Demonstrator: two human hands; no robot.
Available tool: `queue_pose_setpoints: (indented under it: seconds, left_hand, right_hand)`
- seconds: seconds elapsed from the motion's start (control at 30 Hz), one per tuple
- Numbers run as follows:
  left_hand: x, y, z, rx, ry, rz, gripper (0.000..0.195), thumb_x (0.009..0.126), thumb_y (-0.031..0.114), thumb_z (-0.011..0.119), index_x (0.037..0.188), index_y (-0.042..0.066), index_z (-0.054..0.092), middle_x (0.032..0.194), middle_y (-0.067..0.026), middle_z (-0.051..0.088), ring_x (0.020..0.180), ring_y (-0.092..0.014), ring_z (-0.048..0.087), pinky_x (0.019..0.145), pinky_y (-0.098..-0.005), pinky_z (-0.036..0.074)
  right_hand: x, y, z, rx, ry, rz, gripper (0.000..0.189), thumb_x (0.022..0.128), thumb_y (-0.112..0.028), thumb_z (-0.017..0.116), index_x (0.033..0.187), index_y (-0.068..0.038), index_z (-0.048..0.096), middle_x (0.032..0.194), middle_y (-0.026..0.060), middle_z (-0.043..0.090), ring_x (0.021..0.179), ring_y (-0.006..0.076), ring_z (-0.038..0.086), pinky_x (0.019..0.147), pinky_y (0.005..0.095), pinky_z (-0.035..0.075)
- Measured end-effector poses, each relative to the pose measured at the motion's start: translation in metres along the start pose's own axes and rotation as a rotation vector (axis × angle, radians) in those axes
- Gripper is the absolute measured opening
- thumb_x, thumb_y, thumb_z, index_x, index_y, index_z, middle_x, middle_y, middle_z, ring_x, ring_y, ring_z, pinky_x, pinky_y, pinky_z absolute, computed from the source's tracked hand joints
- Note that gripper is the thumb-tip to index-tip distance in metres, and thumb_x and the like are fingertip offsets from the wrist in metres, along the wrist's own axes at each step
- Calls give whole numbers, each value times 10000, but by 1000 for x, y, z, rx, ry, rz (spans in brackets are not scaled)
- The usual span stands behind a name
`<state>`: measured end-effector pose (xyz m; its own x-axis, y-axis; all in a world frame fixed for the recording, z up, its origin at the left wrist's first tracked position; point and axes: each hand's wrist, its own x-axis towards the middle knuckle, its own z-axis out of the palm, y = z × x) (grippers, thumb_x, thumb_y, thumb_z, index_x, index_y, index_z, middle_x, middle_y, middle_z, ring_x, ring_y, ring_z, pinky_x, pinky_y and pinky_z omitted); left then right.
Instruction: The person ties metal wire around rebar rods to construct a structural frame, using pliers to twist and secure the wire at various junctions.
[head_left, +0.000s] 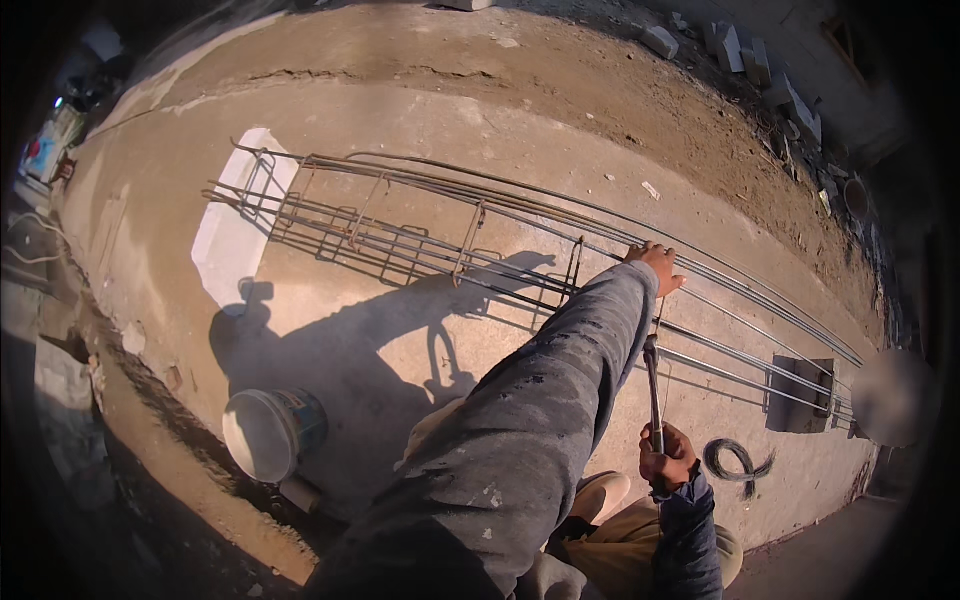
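My left hand (656, 262) reaches across to the upper steel bars (555, 213) of a long rebar cage, its fingers curled over them and its thumb apart. A thin steel stirrup (661, 309) hangs just below this hand. In my right hand (667, 456), nearer my body, are the handles of steel end-cutting pincers (652, 375). Their head points up at the stirrup and lower bars; whether the jaws touch them cannot be told. Other stirrups (469, 244), some rusty, stand along the cage's left part. A coil of dark tie wire (727, 459) lies right of my right hand.
A white block (244, 217) lies under the cage's left end, a dark block (799, 394) under its right. A plastic bucket (259, 435) lies tipped at the lower left. Rubble (731, 49) lines the upper right. My folded legs are below.
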<state>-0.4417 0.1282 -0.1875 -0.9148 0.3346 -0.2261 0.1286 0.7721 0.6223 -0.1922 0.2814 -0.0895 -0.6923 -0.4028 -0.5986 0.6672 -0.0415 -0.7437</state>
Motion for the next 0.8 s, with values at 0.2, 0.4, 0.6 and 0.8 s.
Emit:
queue_pose_setpoints:
  seconds: [0.2, 0.4, 0.6, 0.8]
  left_hand:
    - [-54, 24, -44, -203, 107, 237, 475, 855, 377, 504, 1173, 24, 508, 1192, -179, 492, 1135, -312, 453, 972, -379, 363]
    - [-140, 86, -75, -1271, -331, 307, 499, 809, 487, 583, 1065, 65, 509, 946, -75, 565, 972, -172, 532, 784, -394, 449]
    - [-189, 108, -75, -1382, -28, 315, 176, 839, 56, 405, 1009, 51, 451, 941, -79, 584, 869, -149, 559, 746, -299, 454]
    - [-248, 120, -100, -1379, 105, 332, 305, 787, 5, 356, 1079, 44, 433, 994, -98, 541, 897, -154, 524, 695, -267, 460]
  right_hand:
    - [15, -46, -47, -203, 179, -548, 489, 687, -218, 702, 1021, 33, 448, 752, 20, 500, 622, 72, 500, 530, 186, 397]
    - [42, -66, -13, -306, 332, -650, 307, 882, -275, 538, 994, 6, 489, 780, 8, 477, 712, 68, 423, 620, 209, 337]
    - [33, -62, 16, -477, 152, -970, 316, 947, -185, 392, 1154, 42, 468, 1002, 116, 585, 881, 139, 545, 754, 271, 432]
    - [-12, -94, 58, -994, 318, -732, 142, 877, -106, 463, 950, -4, 530, 649, 136, 609, 557, 258, 624, 525, 346, 490]
